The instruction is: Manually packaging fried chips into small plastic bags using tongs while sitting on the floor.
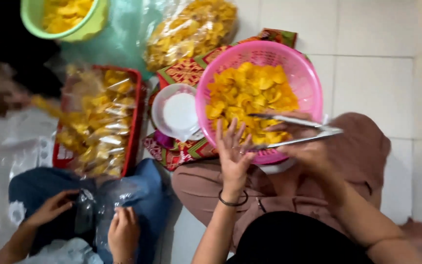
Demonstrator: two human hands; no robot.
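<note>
A pink plastic basket (303, 73) full of yellow chips (250, 90) rests on my lap. My left hand (233, 152) hovers at the basket's near rim with fingers spread and nothing in it; a black band circles its wrist. My right hand (305, 145) grips a pair of metal tongs (294, 131) whose arms reach left over the chips.
A small white bowl (179, 113) sits left of the basket on a patterned cloth (184, 72). A red tray (135, 117) holds bagged chips. A green bowl (81, 29) and a big chip bag (191, 32) lie farther off. Another person's hands (123, 232) hold a clear bag at lower left.
</note>
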